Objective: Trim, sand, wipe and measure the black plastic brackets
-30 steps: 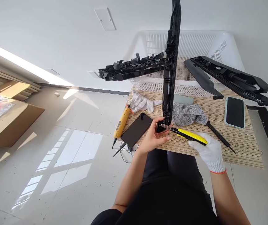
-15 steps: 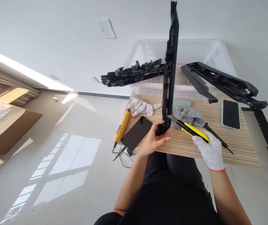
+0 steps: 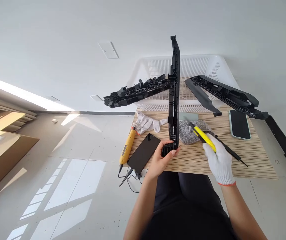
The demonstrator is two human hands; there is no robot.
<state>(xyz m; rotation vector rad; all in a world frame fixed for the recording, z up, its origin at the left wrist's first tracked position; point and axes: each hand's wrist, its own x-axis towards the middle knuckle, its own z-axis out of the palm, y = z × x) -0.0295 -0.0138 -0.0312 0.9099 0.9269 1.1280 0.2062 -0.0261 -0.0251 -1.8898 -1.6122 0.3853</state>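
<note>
My bare left hand point(image 3: 163, 158) grips the near end of a long black plastic trim part point(image 3: 174, 96), which points away from me over the table towards the basket. My right hand point(image 3: 218, 156), in a white knit glove with an orange cuff, is closed around a yellow and black utility knife point(image 3: 205, 138). The knife's front end is blurred and hangs over a grey cloth point(image 3: 189, 136), apart from the trim part. A thin black tool point(image 3: 230, 151) with a narrow tip lies beside the gloved hand.
A white plastic basket point(image 3: 143, 68) stands at the back, with black trim parts point(image 3: 138, 93) across its left and more trim parts point(image 3: 228, 93) at its right. On the striped table lie a yellow corded tool point(image 3: 128, 146), a dark phone point(image 3: 144, 152), a white glove point(image 3: 145, 123) and another phone point(image 3: 239, 124).
The knife has drawn back from the trim part's near end, and its tip has swung up and right. The view has tilted, so the trim part appears lower.
</note>
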